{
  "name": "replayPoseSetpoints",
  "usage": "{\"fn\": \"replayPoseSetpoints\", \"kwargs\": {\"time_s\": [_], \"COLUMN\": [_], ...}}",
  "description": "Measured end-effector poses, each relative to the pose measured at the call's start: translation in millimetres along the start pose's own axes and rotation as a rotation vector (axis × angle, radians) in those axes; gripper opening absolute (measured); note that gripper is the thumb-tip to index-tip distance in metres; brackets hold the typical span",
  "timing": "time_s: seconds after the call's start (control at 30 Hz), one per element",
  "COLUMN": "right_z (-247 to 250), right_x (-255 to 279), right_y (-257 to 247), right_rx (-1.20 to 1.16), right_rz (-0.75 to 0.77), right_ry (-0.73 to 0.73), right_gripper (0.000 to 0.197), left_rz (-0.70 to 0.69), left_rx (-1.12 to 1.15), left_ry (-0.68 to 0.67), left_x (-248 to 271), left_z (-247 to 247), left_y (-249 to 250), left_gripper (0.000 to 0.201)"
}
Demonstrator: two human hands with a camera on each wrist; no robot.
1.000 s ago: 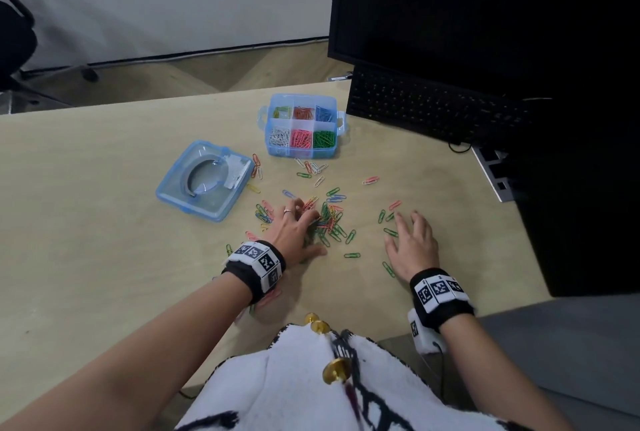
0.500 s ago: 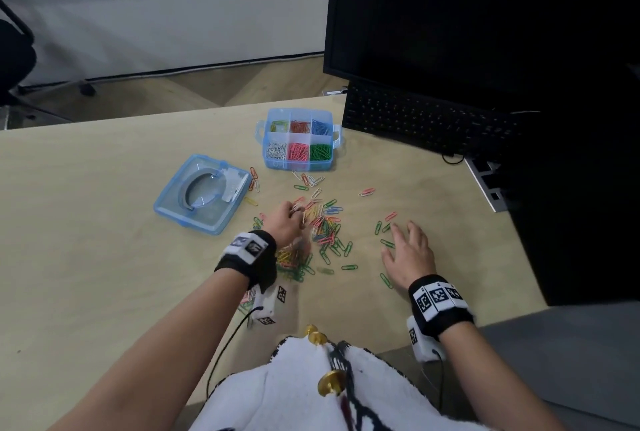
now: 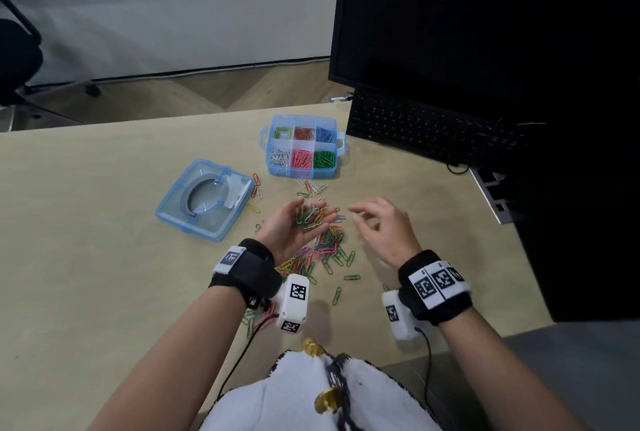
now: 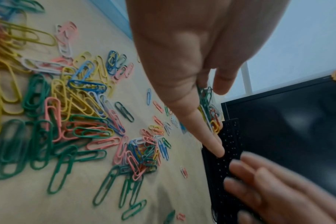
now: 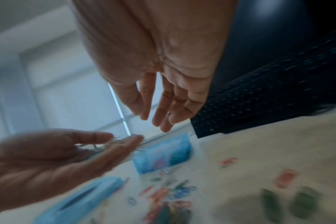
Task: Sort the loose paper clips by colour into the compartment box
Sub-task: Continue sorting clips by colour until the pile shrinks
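Right now a heap of mixed paper clips (image 3: 311, 219) lies in my left hand (image 3: 294, 229), which is turned palm up above the desk (image 3: 86, 222), its fingers gently cupped under the load and not clenched. My right hand (image 3: 381, 226) hovers just beside it, off the surface, fingers loosely bent and holding nothing; its fingertips point toward the clips in my left palm without touching them. Below and between both hands the loose clips (image 3: 325, 250) spread over the wood: green, yellow, pink, blue, white and orange tangled together, with a few green ones lying apart nearer my body. From my left wrist the pile (image 4: 71, 115) shows close and sharp; from my right wrist it is blurred.

Beyond my left fingertips stands the compartment box (image 3: 303, 172), open, with six cells, each with clips of a single colour: white, pink and green in the near row, yellowish-green, orange-red and blue in the far row. To the left of my left hand lies the blue lid (image 3: 204, 200), flat on the desk. Past my right hand sit the black keyboard (image 3: 433, 132) and the dark monitor (image 3: 485, 21).
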State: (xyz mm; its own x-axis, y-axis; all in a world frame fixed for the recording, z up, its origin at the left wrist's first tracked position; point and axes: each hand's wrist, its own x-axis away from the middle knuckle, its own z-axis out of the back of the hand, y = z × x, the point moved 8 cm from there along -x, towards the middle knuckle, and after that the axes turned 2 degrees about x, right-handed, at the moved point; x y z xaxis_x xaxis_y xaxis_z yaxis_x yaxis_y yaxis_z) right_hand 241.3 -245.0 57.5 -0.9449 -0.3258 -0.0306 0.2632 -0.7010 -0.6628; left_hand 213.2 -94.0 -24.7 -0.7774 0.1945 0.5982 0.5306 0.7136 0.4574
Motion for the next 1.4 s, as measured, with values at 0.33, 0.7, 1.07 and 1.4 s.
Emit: {"fn": "replayPoseSetpoints", "kwargs": {"time_s": [0.33, 0.7, 1.07, 1.4], "right_z": [-22.6, -17.0, -32.8, -58.3], "right_x": [-18.8, -39.8, -58.6, -71.8], "right_y": [-45.0, -19.0, -28.8, -54.2], "right_rx": [0.015, -0.304, -0.802, -0.080], "right_rz": [0.046, -0.200, -0.420, -0.017], "right_ry": [-0.052, -0.166, -0.388, -0.531], "right_gripper": [0.032, 0.007, 0.025, 0.015], "left_rz": [0.009, 0.090, 0.065, 0.066], "left_rx": [-0.014, -0.059, -0.166, -0.364], "left_ry": [-0.036, -0.187, -0.264, -0.223], "left_x": [10.2, 19.6, 28.9, 27.5], "left_z": [-21.4, -29.9, -26.2, -7.7], "left_y": [-4.1, 0.1, 14.6, 27.2], "left_gripper": [0.033, 0.036, 0.031, 0.025]}}
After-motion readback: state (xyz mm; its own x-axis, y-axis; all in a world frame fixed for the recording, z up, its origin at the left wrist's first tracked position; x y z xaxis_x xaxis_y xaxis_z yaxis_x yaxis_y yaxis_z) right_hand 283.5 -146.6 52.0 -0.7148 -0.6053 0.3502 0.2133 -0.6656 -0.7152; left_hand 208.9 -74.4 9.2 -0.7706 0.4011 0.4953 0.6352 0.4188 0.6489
